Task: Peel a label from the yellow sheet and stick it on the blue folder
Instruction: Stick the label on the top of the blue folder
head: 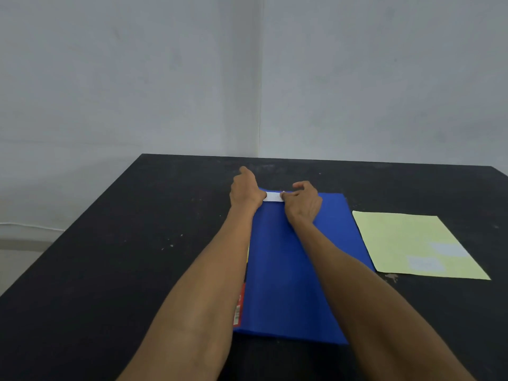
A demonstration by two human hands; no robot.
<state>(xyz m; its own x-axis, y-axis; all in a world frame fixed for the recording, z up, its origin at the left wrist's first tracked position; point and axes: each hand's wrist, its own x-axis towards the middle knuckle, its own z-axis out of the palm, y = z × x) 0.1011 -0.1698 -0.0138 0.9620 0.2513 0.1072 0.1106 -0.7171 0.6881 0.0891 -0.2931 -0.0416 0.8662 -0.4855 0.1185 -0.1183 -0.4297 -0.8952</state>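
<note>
Head camera looks down along two bare forearms that reach forward from the near edge over a black table [137, 270], its matte top flecked with small pale specks and scuffs. Between and beneath the forearms lies the blue folder [283, 270], a flat, smooth rectangle running away from the viewer; a narrow red strip [238, 306] with printing shows along its left edge by the left forearm. To the right of the folder, just beside it and flat on the table, is the yellow sheet [406, 243], a pale matte rectangle carrying two faint whitish-blue label patches [437, 257] near its near right part.

Further out, at the folder's far edge, the two hands meet over the white label [272, 196], a small smooth strip lying across the blue surface near the far left corner. The left hand [245, 191] rests at the strip's left end, fingers curled inward into a loose fist with the thumb side toward the strip; whether it pinches the end or only presses on it cannot be told. The right hand [303, 200] sits at the strip's right end, fingers bent and drawn together, fingertips touching the paper there.

Beyond the table's far edge stand plain grey walls [165, 78] meeting in a vertical corner.
</note>
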